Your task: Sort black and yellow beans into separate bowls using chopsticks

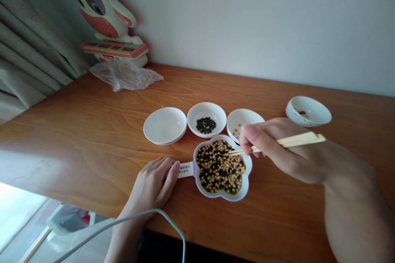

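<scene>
My left hand (159, 181) is closed round the handle of a white and lilac flower-shaped scoop (197, 185), which rests on the table and is filled with mixed black and tan beans (220, 168). In my right hand (277, 148) is a pair of wooden chopsticks (296, 139), their tips down among the beans near the scoop's far right side. Whether a bean is pinched between the tips is too small to tell. Behind the scoop stand a bowl with black beans (206, 125) and, partly hidden by my right hand, a bowl (247, 115) with several tan beans.
An empty white bowl (165, 125) stands left of the black-bean bowl. Farther right is another bowl (310, 111) with a few bits inside. A clear plastic bag (126, 76) lies before a cow-shaped toy keyboard (114, 49). A pale cable (154, 211) crosses over my left forearm.
</scene>
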`<state>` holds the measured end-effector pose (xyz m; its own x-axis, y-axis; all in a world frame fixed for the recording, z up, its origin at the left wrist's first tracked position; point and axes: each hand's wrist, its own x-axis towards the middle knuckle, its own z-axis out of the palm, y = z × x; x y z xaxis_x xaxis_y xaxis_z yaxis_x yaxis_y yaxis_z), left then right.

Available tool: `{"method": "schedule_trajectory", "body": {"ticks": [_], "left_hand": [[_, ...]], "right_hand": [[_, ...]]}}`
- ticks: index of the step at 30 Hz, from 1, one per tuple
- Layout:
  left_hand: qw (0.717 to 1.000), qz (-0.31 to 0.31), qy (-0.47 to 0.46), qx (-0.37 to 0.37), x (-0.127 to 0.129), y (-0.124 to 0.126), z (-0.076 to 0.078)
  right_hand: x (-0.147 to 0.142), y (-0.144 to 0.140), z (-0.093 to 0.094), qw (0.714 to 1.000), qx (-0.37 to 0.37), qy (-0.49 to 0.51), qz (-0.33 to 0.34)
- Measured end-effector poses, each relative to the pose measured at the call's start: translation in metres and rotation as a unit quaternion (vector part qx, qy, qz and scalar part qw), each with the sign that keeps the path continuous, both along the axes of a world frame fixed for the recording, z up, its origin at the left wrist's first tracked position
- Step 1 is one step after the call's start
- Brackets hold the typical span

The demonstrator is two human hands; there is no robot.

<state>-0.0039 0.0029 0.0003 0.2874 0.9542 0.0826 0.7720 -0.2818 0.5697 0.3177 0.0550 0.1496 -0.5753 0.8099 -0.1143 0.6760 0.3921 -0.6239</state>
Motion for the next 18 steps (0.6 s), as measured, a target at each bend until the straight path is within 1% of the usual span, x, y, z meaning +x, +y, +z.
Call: {"method": "schedule_trajectory", "body": {"ticks": [5,8,12,18], "left_hand": [[1.000,-0.002,0.000,-0.002,0.001,0.001,0.001],[1.000,-0.001,0.002,-0.001,0.001,0.001,0.000],[1.000,0.000,0.003,0.000,0.000,0.000,0.000],[1.000,-0.001,0.008,0.002,0.000,0.000,0.001]], "right_hand": [[-0.005,-0.001,0.006,1.000,-0.022,0.001,-0.010],[-0.004,0.000,0.002,1.000,-0.005,-0.001,0.008],[-0.002,0.003,-0.008,1.000,0.016,-0.004,0.005],[-0.005,0.004,-0.009,0.999,0.042,0.028,0.002]]}}
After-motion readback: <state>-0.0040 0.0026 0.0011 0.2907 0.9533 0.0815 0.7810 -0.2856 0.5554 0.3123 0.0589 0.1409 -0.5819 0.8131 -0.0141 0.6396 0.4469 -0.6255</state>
